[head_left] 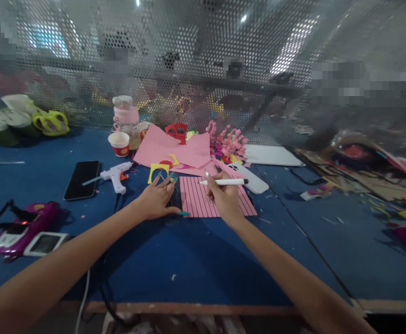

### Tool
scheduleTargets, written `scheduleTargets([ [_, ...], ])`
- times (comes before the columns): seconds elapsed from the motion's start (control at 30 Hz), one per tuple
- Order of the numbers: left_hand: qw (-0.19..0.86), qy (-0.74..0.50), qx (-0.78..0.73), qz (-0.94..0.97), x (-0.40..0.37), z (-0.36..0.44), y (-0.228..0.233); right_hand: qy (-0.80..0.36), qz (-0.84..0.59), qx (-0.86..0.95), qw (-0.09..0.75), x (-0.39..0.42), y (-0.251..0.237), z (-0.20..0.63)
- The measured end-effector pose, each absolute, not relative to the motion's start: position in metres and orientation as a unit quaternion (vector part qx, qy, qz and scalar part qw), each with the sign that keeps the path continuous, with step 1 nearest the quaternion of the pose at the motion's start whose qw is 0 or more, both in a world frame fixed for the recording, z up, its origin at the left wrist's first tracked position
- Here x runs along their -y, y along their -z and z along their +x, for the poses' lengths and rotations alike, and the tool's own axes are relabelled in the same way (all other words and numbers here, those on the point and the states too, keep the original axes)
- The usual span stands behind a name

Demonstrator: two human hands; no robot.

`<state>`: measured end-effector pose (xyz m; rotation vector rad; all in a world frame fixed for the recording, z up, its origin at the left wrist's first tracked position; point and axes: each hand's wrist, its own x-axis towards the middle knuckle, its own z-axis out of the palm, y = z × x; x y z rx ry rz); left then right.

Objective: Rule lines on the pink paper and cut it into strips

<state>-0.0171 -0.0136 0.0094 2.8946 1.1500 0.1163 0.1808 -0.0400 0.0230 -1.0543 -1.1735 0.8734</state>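
A sheet of pink paper [198,199] ruled with several dark lines lies on the blue table in front of me. Over its right part, my right hand [225,197] grips a white marker [232,182] with a black end; its tip points left above the paper. My left hand [157,200] rests with fingers spread, the thumb at the sheet's left edge. Beneath and beside that hand is a dark flat object [175,199] whose kind I cannot make out. A yellow paper square [152,170] with a round cutout lies at the left fingertips.
Left of my hands are a glue gun [111,176], a black phone [81,181] and a purple power strip [32,232] with cables. Behind stand a paper cup [119,144], a bottle [126,116], pink sheets [178,148] and pink paper flowers [232,141]. A white phone [253,180] lies right.
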Motion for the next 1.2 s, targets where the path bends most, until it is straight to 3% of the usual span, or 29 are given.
scheduleTargets([
  [0.1,-0.031,-0.056,-0.43,0.901,0.012,-0.019,-0.011,-0.425,-0.433,0.481,0.633,0.022,-0.02,0.182],
  [0.2,-0.06,-0.159,-0.467,0.868,0.012,-0.019,-0.011,-0.524,-0.392,0.449,0.608,0.02,-0.013,0.183],
  [0.37,0.023,-0.303,-0.451,0.839,0.015,-0.015,-0.008,-0.593,-0.357,0.417,0.589,0.03,-0.015,0.185],
  [0.6,0.036,-0.284,-0.417,0.863,0.019,-0.016,-0.009,-0.637,-0.313,0.458,0.536,0.046,-0.029,0.179],
  [1.2,-0.014,-0.274,-0.338,0.9,0.017,-0.02,-0.003,-0.571,-0.338,0.513,0.544,0.048,-0.032,0.184],
])
